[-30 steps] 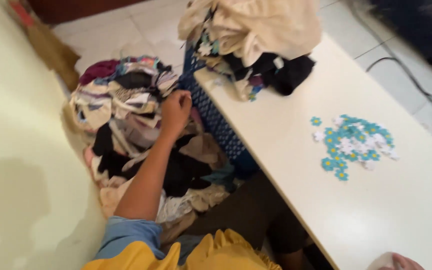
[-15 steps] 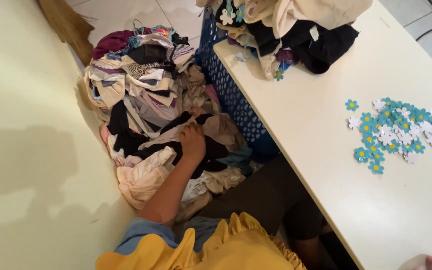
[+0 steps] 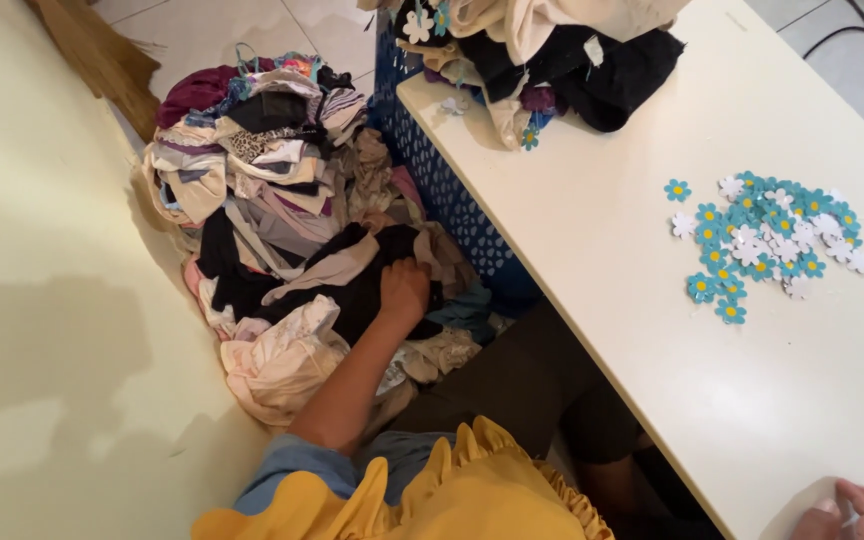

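Left hand [image 3: 404, 292] fingers clenched into dark garment [image 3: 367, 285] atop clothes pile [image 3: 272, 200]; right hand [image 3: 852, 515] grip unclear, probably paper.

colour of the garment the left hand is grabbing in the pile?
Black. The left hand grips a black garment in the clothes pile; head view.

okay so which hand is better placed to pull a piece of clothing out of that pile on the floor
Probably the left. The left hand is already down in the clothes pile, fingers pressed into a black garment. The right hand rests on the white table at the picture's bottom edge, far from the pile.
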